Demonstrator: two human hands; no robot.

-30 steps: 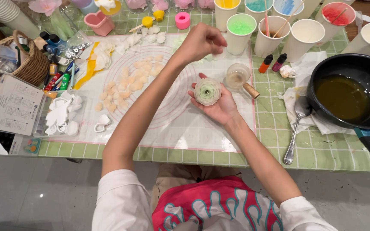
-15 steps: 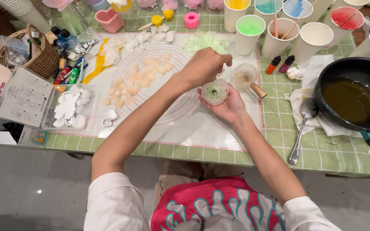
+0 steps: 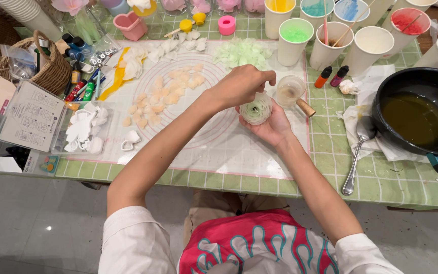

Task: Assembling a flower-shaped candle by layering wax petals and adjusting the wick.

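Note:
My right hand [image 3: 269, 127] cups a pale green and white wax flower [image 3: 256, 109] from below, above the translucent work mat [image 3: 214, 147]. My left hand [image 3: 244, 83] has come down against the flower's top edge, its fingers pinched on a petal there. Loose pale green petals [image 3: 242, 50] lie in a heap at the far edge of the mat. Cream and peach petals [image 3: 163, 94] are scattered over the mat's circle markings.
A black pan [image 3: 419, 116] of amber liquid stands at the right, a metal spoon [image 3: 358, 152] beside it. Paper cups of coloured wax [image 3: 296, 36] line the back. A small glass cup [image 3: 290, 91], two dye bottles [image 3: 330, 76], a wicker basket [image 3: 41, 66] and a clear box [image 3: 31, 116] surround the mat.
My left hand drew back from the green petal heap to the flower. My right hand stayed put, still holding the flower.

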